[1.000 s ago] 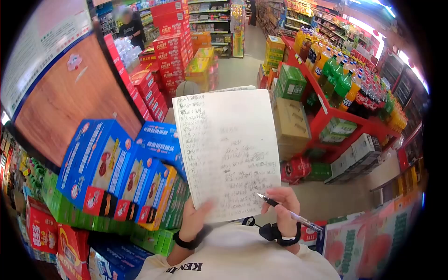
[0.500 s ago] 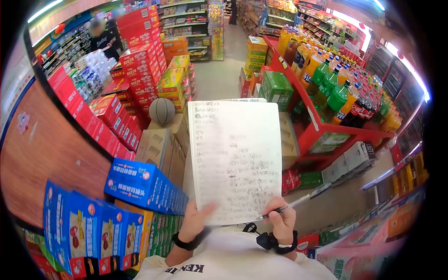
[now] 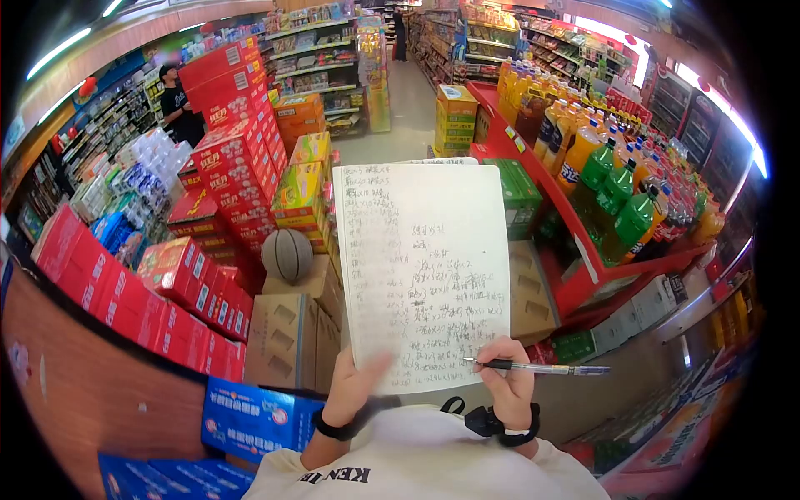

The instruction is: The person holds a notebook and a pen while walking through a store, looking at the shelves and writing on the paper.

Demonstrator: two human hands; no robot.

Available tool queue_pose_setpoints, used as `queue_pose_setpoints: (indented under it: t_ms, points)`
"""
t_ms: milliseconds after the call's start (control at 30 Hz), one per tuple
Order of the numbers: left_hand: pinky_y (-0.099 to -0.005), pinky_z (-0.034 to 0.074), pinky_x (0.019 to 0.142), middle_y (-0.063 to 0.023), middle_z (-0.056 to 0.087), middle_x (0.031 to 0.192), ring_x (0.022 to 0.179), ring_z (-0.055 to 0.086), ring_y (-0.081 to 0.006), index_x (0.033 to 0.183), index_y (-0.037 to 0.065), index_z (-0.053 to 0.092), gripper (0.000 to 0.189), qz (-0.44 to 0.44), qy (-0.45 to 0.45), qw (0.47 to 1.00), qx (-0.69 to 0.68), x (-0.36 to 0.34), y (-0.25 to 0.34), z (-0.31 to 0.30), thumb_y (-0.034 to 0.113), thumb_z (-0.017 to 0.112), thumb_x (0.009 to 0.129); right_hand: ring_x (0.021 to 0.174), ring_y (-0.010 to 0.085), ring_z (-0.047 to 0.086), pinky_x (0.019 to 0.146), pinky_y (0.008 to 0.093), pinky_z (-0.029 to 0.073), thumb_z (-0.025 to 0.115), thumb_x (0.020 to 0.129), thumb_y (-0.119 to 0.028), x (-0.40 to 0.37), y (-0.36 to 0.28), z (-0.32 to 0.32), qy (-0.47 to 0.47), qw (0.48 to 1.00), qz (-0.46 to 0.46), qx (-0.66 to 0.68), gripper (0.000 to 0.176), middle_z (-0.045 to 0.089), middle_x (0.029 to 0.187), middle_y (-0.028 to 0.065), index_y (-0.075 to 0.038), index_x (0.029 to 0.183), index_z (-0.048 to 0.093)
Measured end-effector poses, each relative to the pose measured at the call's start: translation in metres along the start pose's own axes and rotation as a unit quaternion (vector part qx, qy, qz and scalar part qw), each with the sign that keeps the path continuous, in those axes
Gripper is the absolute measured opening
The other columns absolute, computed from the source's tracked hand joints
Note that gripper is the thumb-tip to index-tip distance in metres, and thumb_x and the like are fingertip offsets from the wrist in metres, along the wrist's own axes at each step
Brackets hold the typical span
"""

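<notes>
An open notebook (image 3: 425, 283) covered in handwriting is held upright in front of my chest. My left hand (image 3: 357, 387) grips its lower left edge, with the fingers partly blurred and partly behind the pages. At the lower right corner, my right hand (image 3: 507, 377) pinches a pen (image 3: 542, 367). The pen lies almost level, its tip at the lower right of the page and its clear barrel pointing right. Dark bands circle both wrists.
Stacked red cartons (image 3: 237, 142) and a basketball (image 3: 287, 255) on cardboard boxes (image 3: 282, 337) stand left. Blue boxes (image 3: 254, 421) are at the lower left. A red bin (image 3: 575, 275) of drink bottles (image 3: 633, 221) stands right. A person in black (image 3: 177, 108) is at the back left.
The view has shifted, showing more of the aisle's far end. The pen has swung from slanting up rightward to nearly level, its tip slightly higher on the page. Both hands keep their holds.
</notes>
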State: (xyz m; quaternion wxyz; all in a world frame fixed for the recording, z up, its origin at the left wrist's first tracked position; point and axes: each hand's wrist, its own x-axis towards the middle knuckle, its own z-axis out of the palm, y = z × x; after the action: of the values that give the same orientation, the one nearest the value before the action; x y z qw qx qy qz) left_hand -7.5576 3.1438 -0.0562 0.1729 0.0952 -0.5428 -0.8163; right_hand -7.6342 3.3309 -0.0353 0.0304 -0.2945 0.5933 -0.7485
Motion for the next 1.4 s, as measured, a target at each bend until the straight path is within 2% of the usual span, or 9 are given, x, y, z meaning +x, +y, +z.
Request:
queue_pose_setpoints:
  t_ms: [267,533,767,967,1067,1167,1400]
  points:
    - [-0.0231,0.042,0.072,-0.0062,0.056,0.093,0.081,0.051,-0.0095,0.103,-0.005,0.049,0.026,-0.050,0.039,0.998,0.020,0.084,-0.006,-0.046,0.007,0.053,0.080,0.067,0.0119,0.049,0.061,0.0222,0.039,0.054,0.070,0.004,0.076,0.053,0.026,-0.005,0.995,0.089,-0.033,0.013,0.050,0.078,0.0062,0.000,0.083,0.053]
    - [-0.0234,0.042,0.073,-0.0076,0.056,0.097,0.083,0.051,-0.0102,0.105,-0.005,0.048,0.028,-0.032,0.097,0.995,-0.012,0.174,-0.010,-0.069,0.006,0.053,0.080,0.067,0.0150,0.048,0.063,0.0253,0.037,0.059,0.072,-0.009,0.177,0.111,0.034,-0.060,0.988,0.132,-0.049,0.010,0.053,0.070,0.0050,-0.003,0.078,0.056]
    - [-0.0242,0.042,0.074,-0.0075,0.055,0.097,0.084,0.051,-0.0107,0.105,-0.005,0.048,0.029,0.020,0.078,0.997,-0.018,0.299,-0.016,-0.045,0.008,0.053,0.080,0.067,0.0151,0.046,0.063,0.0259,0.036,0.060,0.072,-0.014,0.298,0.147,-0.003,-0.067,0.992,0.096,-0.051,0.013,0.053,0.070,0.0045,-0.003,0.078,0.056]
    - [-0.0238,0.042,0.074,-0.0065,0.055,0.098,0.084,0.051,-0.0102,0.105,-0.005,0.049,0.028,0.007,0.060,0.998,-0.032,0.408,-0.018,-0.010,0.007,0.052,0.080,0.066,0.0136,0.046,0.063,0.0236,0.036,0.060,0.073,-0.012,0.392,0.175,-0.047,-0.046,0.997,0.033,-0.045,0.012,0.050,0.071,0.0040,-0.003,0.079,0.054]
    - [-0.0240,0.042,0.074,-0.0065,0.055,0.098,0.085,0.051,-0.0101,0.105,-0.004,0.049,0.027,-0.006,0.051,0.998,-0.025,0.446,-0.029,0.001,0.007,0.053,0.080,0.064,0.0116,0.047,0.061,0.0222,0.036,0.059,0.073,-0.011,0.423,0.185,-0.061,-0.019,0.998,0.058,-0.018,0.012,0.048,0.072,0.0041,-0.001,0.080,0.054]
    - [-0.0267,0.043,0.076,-0.0114,0.053,0.103,0.088,0.053,-0.0151,0.111,-0.005,0.042,0.036,-0.047,0.029,0.998,0.005,0.486,-0.038,0.002,0.006,0.053,0.078,0.063,0.0105,0.048,0.059,0.0211,0.037,0.058,0.074,-0.010,0.448,0.200,-0.076,-0.010,0.997,0.065,-0.036,0.013,0.047,0.072,0.0041,0.000,0.080,0.053]
    - [-0.0256,0.042,0.077,-0.0091,0.054,0.103,0.088,0.052,-0.0128,0.109,-0.004,0.045,0.034,-0.073,-0.012,0.997,0.005,0.580,-0.051,-0.001,0.007,0.054,0.078,0.059,0.0086,0.049,0.056,0.0193,0.038,0.057,0.076,-0.009,0.514,0.237,-0.083,0.049,0.995,0.081,-0.022,0.013,0.047,0.072,0.0040,0.001,0.081,0.052]
